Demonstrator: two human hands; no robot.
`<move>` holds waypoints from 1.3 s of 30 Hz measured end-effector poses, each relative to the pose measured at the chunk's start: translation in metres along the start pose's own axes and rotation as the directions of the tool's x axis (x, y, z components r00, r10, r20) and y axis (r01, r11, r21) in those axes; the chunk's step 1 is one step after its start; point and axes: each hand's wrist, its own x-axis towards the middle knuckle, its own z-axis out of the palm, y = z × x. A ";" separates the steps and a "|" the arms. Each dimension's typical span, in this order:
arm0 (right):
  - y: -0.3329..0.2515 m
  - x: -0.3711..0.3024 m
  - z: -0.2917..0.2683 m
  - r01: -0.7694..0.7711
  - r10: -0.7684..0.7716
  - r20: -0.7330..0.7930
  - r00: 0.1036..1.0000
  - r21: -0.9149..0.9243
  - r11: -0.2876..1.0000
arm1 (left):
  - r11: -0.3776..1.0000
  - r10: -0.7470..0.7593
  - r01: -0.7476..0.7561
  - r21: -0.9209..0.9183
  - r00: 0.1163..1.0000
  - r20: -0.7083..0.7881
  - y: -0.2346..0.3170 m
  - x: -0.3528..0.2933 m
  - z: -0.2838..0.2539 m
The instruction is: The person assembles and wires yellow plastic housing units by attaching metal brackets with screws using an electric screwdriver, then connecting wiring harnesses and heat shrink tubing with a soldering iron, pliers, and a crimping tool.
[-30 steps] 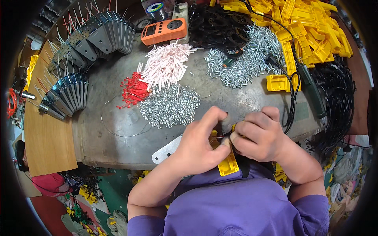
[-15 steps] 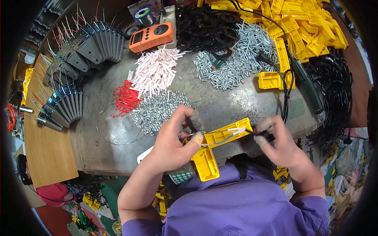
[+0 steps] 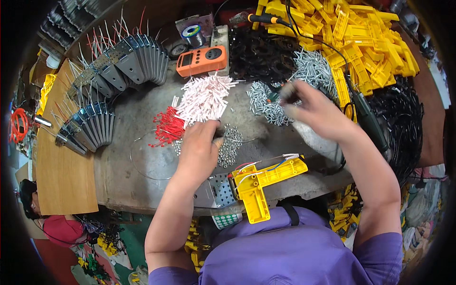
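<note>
My left hand [image 3: 199, 147] is over the pile of small metal nuts [image 3: 230, 147], forefinger and thumb apart; its other fingers are hidden. Above the heap of silver screws [image 3: 263, 102] my right hand [image 3: 313, 109] hovers with fingers curved and slightly blurred, a gap showing between fingertips and thumb. Close to my body, a yellow plastic handle half [image 3: 256, 202] lies at the table's front edge, its hollow side up. Red, white and blue wires [image 3: 278, 165] run along it. Its left end meets a perforated metal plate [image 3: 222, 191].
Red sleeved pieces [image 3: 169, 124] and white tubes [image 3: 204, 99] lie beyond the nuts. An orange meter [image 3: 202, 61] and solder spool [image 3: 192, 35] stand behind. Metal plates with wires [image 3: 128, 69] line the left; yellow handle parts [image 3: 361, 38] and black cables [image 3: 396, 114] fill the right.
Both hands have let go of the yellow handle half, which now rests at the table edge. My left hand moved to the nuts, my right up to the screws. The view has shifted slightly.
</note>
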 end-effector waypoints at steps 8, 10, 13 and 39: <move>0.011 0.154 -0.004 0.202 0.115 -0.450 0.886 0.596 0.777 | 0.963 -0.093 0.049 -0.265 0.983 -0.158 0.003 -0.005 0.002; 0.009 0.164 -0.014 0.171 0.136 -0.410 0.902 0.627 0.760 | 0.947 -0.137 0.077 -0.311 0.975 -0.175 0.013 -0.009 -0.004; 0.007 0.160 -0.019 0.135 0.194 -0.439 0.877 0.614 0.778 | 0.890 -0.142 0.041 -0.455 0.971 -0.190 0.032 -0.025 -0.011; -0.015 -0.106 0.021 0.451 -0.265 -0.585 0.766 0.197 0.870 | 0.946 -0.014 -0.121 -0.300 0.911 -0.412 0.047 -0.067 -0.006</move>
